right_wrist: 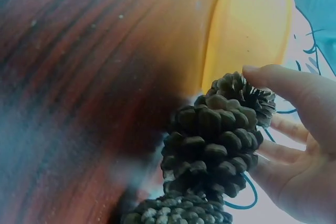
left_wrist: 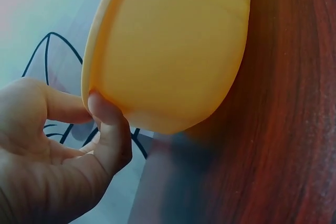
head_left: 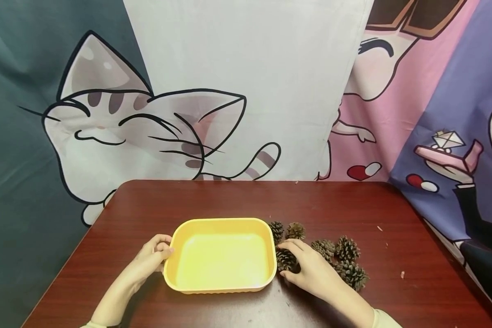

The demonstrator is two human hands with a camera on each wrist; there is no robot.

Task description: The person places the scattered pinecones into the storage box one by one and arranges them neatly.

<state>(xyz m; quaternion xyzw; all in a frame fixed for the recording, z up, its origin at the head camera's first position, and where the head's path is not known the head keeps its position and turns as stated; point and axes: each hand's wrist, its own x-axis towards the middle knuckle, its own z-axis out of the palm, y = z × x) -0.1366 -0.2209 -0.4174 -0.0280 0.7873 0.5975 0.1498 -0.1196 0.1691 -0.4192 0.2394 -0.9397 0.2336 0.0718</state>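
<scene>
A yellow rectangular plastic tray (head_left: 221,290) with rounded corners lies on the table. My left hand (head_left: 152,256) holds its left end, thumb and fingers pinching the rim; the left wrist view shows this hand (left_wrist: 63,150) at the edge of the tray (left_wrist: 173,51). Beside the tray's right wall, my right hand (head_left: 311,269) curves its thumb and fingers round a brown pine cone (head_left: 286,261). From the right wrist, the thumb of this hand (right_wrist: 294,145) meets the pine cone (right_wrist: 231,86), whose far side is hidden. Several more pine cones (head_left: 348,248) lie around and behind this hand.
The dark red wooden table (head_left: 155,200) has rounded far corners. Small pale flakes (head_left: 402,274) are scattered at its right. A cartoon-printed cloth (head_left: 246,54) hangs behind the far edge. Two more pine cones (head_left: 296,231) sit near the tray's far right corner.
</scene>
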